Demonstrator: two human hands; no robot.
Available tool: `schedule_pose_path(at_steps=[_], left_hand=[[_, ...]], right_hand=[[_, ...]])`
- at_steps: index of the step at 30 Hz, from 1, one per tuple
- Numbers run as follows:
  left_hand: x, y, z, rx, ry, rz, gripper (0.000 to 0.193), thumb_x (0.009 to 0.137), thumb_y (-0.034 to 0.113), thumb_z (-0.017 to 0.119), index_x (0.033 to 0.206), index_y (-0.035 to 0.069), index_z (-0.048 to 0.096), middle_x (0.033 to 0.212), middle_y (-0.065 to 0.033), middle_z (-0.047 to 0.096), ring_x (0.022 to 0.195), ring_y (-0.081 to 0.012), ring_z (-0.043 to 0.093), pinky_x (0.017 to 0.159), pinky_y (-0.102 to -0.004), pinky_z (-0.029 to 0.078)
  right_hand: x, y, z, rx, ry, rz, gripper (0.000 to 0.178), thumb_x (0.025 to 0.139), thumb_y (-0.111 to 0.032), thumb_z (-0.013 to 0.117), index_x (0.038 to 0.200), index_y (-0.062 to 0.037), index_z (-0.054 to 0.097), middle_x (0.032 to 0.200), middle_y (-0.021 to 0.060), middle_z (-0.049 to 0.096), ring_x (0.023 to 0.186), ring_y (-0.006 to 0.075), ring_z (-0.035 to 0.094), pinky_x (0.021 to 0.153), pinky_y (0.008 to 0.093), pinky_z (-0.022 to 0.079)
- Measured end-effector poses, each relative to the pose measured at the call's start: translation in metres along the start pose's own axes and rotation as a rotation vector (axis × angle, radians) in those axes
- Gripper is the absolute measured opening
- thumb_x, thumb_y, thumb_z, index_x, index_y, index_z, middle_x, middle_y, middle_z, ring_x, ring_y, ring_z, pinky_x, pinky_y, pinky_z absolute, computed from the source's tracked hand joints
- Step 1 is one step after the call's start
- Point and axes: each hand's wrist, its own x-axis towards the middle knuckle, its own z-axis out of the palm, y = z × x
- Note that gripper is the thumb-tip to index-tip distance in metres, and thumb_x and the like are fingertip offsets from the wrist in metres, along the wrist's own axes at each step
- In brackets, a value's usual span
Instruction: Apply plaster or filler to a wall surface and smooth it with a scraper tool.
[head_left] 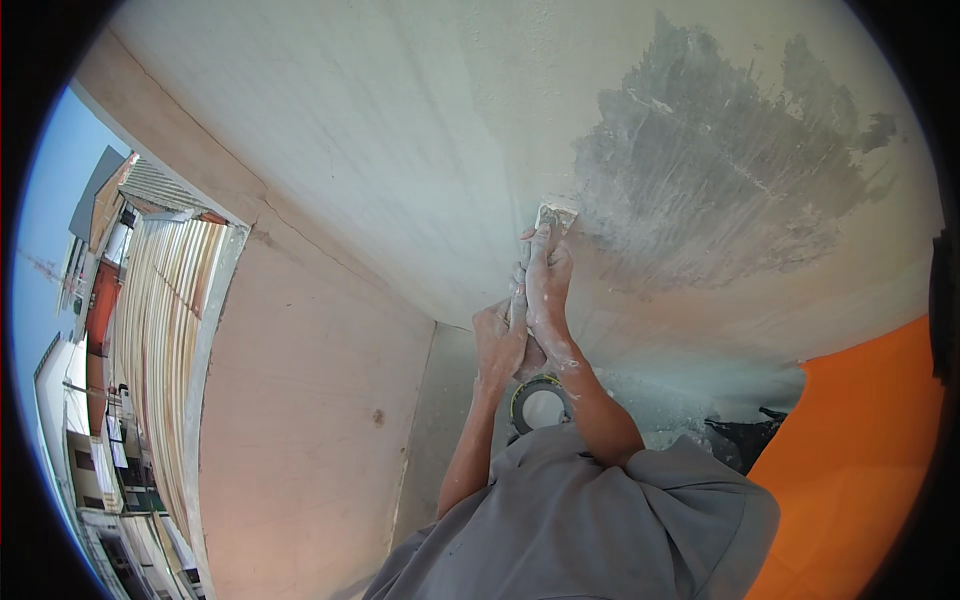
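Observation:
My right hand (pixel 547 280) is closed round a scraper (pixel 557 214) whose flat blade lies against the pale wall (pixel 440 130). Just below it, my left hand (pixel 503 330) is closed at the lower end of the same tool, its fingers close to my right wrist. White dust coats both hands. The handle is mostly hidden by my fingers. Right of the blade, a large rough grey patch (pixel 700 160) spreads over the wall with streaked, ragged edges.
Below my hands stands a round container with a dark rim (pixel 518 408) and pale inside. An orange sheet (pixel 850 460) hangs at the right, beside black plastic (pixel 745 440). A pinkish side wall (pixel 310 420) with a crack stands left, by an opening onto buildings (pixel 165 290).

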Motion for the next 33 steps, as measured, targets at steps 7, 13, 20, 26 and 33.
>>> schedule_pose_path(at_steps=[7, 13, 20, 26, 33], left_hand=[[-0.018, -0.009, 0.034, -0.23, -0.029, -0.127, 0.06, 0.108, 0.039, 0.049, 0.075, -0.011, 0.054, 0.061, -0.009, 0.049, 0.062, -0.0162, 0.042, 0.059, -0.0432, 0.041], [-0.024, -0.011, 0.053, -0.311, 0.066, -0.083, 0.058, 0.108, 0.038, 0.047, 0.078, -0.012, 0.055, 0.061, -0.0085, 0.048, 0.063, -0.0154, 0.042, 0.059, -0.0434, 0.041], [-0.01, 0.003, 0.013, -0.14, 0.039, -0.054, 0.047, 0.104, 0.029, 0.055, 0.082, -0.012, 0.061, 0.062, -0.0209, 0.054, 0.057, -0.0211, 0.044, 0.06, -0.0454, 0.042], [-0.001, 0.027, -0.016, 0.087, 0.029, 0.008, 0.041, 0.103, 0.027, 0.057, 0.085, -0.01, 0.067, 0.065, -0.029, 0.056, 0.055, -0.0238, 0.044, 0.061, -0.0452, 0.045], [-0.001, 0.002, 0.009, -0.081, 0.038, -0.054, 0.049, 0.105, 0.031, 0.056, 0.081, -0.012, 0.064, 0.059, -0.0222, 0.053, 0.056, -0.0194, 0.04, 0.058, -0.0445, 0.041]], right_hand=[[-0.006, -0.025, -0.011, -0.363, 0.011, -0.021, 0.033, 0.11, -0.035, 0.05, 0.095, -0.0083, 0.062, 0.054, -0.0082, 0.037, 0.039, 0.0052, 0.037, 0.035, 0.0269, 0.028], [0.007, -0.014, -0.025, -0.489, -0.021, -0.137, 0.033, 0.11, -0.031, 0.049, 0.095, -0.0075, 0.066, 0.053, -0.007, 0.04, 0.039, 0.006, 0.038, 0.037, 0.0281, 0.029], [0.0, -0.008, -0.006, -0.203, -0.047, 0.004, 0.034, 0.111, -0.036, 0.048, 0.096, -0.0087, 0.062, 0.055, -0.0077, 0.037, 0.04, 0.0054, 0.038, 0.037, 0.0266, 0.029], [0.002, -0.003, 0.004, 0.106, -0.066, 0.066, 0.032, 0.11, -0.039, 0.049, 0.094, -0.0114, 0.054, 0.065, -0.0073, 0.038, 0.045, 0.0043, 0.037, 0.039, 0.0228, 0.031], [0.0, -0.006, 0.0, -0.022, -0.024, -0.029, 0.032, 0.111, -0.036, 0.049, 0.094, -0.0102, 0.057, 0.058, -0.0073, 0.036, 0.041, 0.0054, 0.037, 0.037, 0.0251, 0.03]])
